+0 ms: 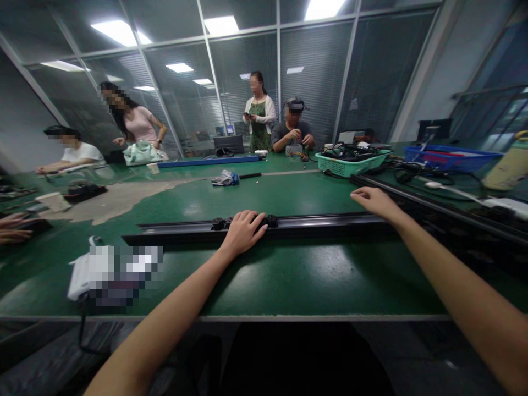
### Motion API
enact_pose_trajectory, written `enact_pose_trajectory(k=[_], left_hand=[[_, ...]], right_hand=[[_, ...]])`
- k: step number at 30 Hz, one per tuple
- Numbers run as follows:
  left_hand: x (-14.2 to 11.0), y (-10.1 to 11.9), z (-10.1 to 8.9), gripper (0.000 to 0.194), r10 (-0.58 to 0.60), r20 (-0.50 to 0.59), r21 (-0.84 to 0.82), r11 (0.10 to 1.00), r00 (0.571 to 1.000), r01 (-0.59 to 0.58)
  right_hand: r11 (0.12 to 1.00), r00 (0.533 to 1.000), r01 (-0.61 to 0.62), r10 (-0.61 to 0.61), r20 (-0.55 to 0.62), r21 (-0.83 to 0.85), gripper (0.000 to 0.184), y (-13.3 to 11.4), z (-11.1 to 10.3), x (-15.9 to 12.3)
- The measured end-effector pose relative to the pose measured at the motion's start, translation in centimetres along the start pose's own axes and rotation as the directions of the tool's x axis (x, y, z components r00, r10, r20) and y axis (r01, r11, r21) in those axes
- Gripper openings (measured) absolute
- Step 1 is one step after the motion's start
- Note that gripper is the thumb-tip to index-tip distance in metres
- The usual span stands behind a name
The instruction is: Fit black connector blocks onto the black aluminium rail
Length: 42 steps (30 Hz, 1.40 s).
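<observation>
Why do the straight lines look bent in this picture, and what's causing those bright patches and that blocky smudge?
In the head view, a wide-angle lens seems to bow the glass-wall frames and stretch the left forearm; ceiling lights appear to throw glare on the green tabletop; a pixelated block obscures whatever lies beneath.

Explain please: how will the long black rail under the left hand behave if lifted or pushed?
The rail looks like rigid metal, so probably stiff, not floppy. Its length may make it heavy and awkward for the left hand alone. It lies flat on the table, so it would likely slide, not roll.
</observation>
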State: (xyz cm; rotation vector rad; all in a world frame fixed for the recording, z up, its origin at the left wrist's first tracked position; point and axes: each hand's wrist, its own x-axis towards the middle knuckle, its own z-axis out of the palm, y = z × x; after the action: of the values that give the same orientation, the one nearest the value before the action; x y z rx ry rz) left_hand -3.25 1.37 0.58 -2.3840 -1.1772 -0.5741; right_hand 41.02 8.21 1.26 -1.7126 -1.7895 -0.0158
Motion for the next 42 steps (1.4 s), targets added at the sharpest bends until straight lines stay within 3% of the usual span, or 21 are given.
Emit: enact_pose_trajectory(k=[3,6,10,14,34,42], left_hand=[[-0.1,0.4,-0.4,0.048,-0.055,-0.017,0.061,0.997,0.998,0.055],[-0.2,0.7,-1.0,0.049,-0.178,-0.056,0.140,0.973,0.982,0.185],[-0.5,0.6,-1.4,0.052,-0.398,-0.101,0.201,0.889,0.912,0.411],[-0.7,0.5,-1.4,0.052,-0.532,-0.073,0.217,0.817,0.843,0.535],[-1.0,0.1,-2.4,0.056,-0.582,-0.042,0.225,0.786,0.812,0.575],[-0.4,1.4,-1.8,0.059,-0.612,0.006,0.285,0.759,0.791,0.585]], right_hand=[[0.989,1.000,-0.003,0.004,-0.008,0.148,0.045,-2.0,0.9,-2.2],[0.984,0.999,0.014,-0.008,-0.033,0.178,0.045,-3.2,1.8,-3.5],[0.980,0.999,0.016,-0.006,-0.053,0.201,0.041,-3.7,2.5,-4.1],[0.982,0.998,0.020,-0.009,-0.060,0.189,0.038,-4.1,2.6,-4.5],[0.990,0.991,0.130,-0.127,-0.051,0.052,0.032,-4.5,3.8,-4.5],[0.987,0.987,0.160,-0.161,0.014,0.007,0.030,-5.1,4.0,-4.8]])
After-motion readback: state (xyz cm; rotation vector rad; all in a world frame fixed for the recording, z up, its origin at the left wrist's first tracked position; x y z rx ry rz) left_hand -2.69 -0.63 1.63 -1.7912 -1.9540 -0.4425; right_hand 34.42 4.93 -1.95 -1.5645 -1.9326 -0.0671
